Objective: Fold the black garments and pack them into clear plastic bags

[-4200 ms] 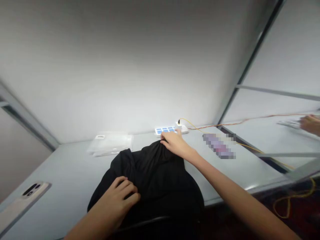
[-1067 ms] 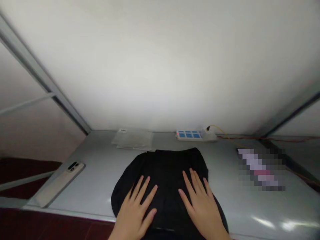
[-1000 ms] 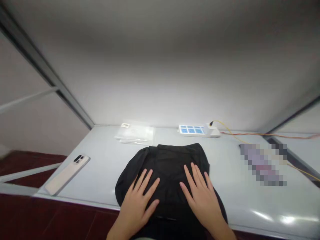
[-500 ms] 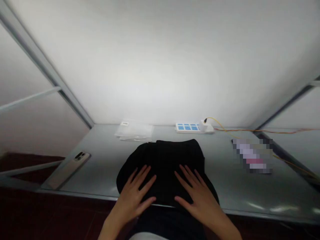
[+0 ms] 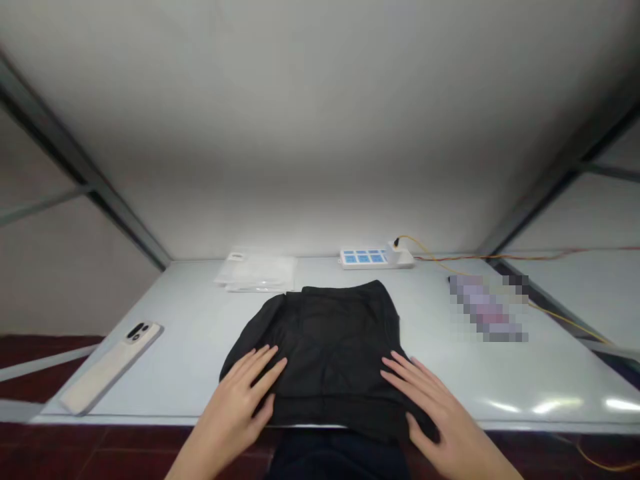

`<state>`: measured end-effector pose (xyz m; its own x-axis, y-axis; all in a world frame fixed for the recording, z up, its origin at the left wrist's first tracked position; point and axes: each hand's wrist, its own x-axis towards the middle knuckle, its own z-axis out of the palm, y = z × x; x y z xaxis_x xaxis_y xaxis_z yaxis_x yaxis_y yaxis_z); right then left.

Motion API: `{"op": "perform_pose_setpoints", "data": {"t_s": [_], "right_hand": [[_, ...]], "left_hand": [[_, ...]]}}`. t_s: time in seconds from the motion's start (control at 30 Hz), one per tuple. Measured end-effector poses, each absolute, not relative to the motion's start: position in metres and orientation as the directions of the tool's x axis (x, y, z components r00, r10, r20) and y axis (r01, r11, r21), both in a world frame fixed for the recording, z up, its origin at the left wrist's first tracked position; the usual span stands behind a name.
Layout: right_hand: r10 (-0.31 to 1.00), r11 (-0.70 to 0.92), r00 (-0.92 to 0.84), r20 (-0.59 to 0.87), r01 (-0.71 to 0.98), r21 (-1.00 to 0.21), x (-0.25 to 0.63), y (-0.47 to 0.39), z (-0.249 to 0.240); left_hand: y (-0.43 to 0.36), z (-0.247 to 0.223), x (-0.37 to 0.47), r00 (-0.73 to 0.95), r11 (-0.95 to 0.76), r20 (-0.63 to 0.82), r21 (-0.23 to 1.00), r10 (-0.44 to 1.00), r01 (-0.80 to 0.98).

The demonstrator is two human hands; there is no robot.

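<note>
On the white bench [image 5: 185,347], the black garment [image 5: 340,333] is laid at the front edge. Left hand [image 5: 235,400] and right hand [image 5: 437,407] have been shifted apart; grip unclenched, fabric seemingly being flattened.

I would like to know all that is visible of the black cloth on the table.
The black cloth looks soft and thin, with seams and light wrinkles. It lies spread fairly flat at the table's front edge, its near hem slightly over it at the right. The left hand rests on its left side, the right hand on its right.
</note>
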<state>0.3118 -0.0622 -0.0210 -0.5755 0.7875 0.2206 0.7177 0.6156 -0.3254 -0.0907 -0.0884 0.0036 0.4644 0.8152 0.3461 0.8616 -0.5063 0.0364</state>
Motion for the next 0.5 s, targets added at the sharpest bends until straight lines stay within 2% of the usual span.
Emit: {"op": "perform_pose_setpoints", "data": {"t_s": [0.1, 0.17, 0.27, 0.4, 0.5], "right_hand": [[0.797, 0.603, -0.555, 0.239, 0.708, -0.367, 0.316, -0.063, -0.025], [0.8, 0.6, -0.526, 0.288, 0.699, -0.389, 0.319, -0.062, -0.028], [0.797, 0.604, -0.522, 0.304, 0.682, -0.413, 0.322, -0.061, -0.029], [0.802, 0.597, -0.49, 0.342, 0.637, -0.488, 0.323, -0.061, -0.023], [0.828, 0.558, -0.322, 0.459, 0.557, -0.615, 0.321, -0.065, -0.014]], "left_hand": [[-0.079, 0.001, -0.094, 0.488, -0.514, 0.415, -0.056, 0.768, 0.856], [-0.075, -0.001, -0.098, 0.466, -0.462, 0.424, -0.12, 0.776, 0.879], [-0.073, -0.002, -0.11, 0.425, -0.399, 0.451, -0.157, 0.785, 0.903], [-0.081, 0.002, -0.127, 0.441, -0.482, 0.506, -0.057, 0.741, 0.874], [-0.091, 0.01, -0.137, 0.381, -0.498, 0.552, 0.075, 0.742, 0.864]]}}
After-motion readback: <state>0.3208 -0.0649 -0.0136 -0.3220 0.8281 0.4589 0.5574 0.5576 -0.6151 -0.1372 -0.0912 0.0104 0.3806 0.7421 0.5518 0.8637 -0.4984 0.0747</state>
